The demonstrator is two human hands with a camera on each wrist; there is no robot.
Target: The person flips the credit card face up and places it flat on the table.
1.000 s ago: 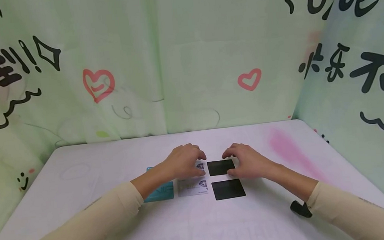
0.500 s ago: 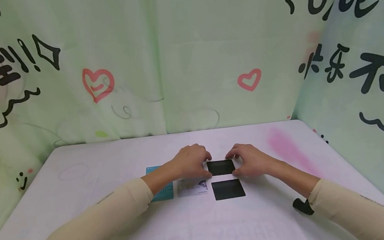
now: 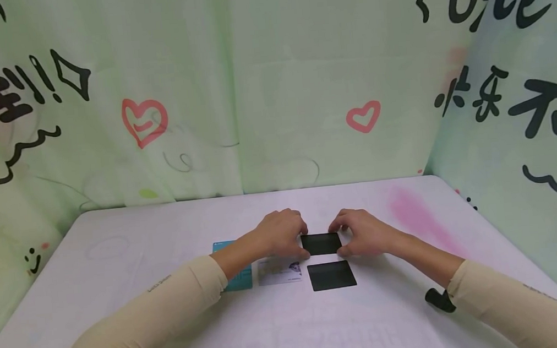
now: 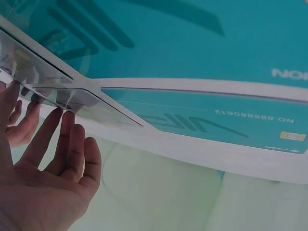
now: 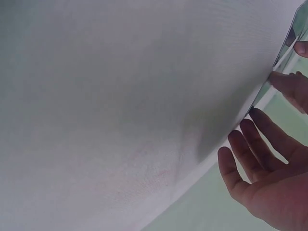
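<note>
In the head view, a far black card [image 3: 321, 244] lies flat on the table between both hands. My left hand [image 3: 281, 234] holds its left end, with the thumb at the near corner and the index finger at the far one. At its right end my right hand [image 3: 365, 234] grips with thumb and fingertips in the same manner. Just in front lies a near black card [image 3: 332, 276]. A white card [image 3: 274, 272] with a dark emblem sits left of it, partly under the left forearm. The right wrist view shows the right fingertips [image 5: 255, 111] at the card's edge.
Left of the white card lie two teal cards, a near one [image 3: 240, 278] and a far one [image 3: 221, 245] partly covered by the left forearm. The white table [image 3: 292, 333] meets a green curtain [image 3: 276, 86] behind. A black object [image 3: 440, 300] shows beside the right sleeve.
The left hand has moved right, onto the left end of the far black card. My right hand has shifted slightly right at its other end. The cards look unmoved.
</note>
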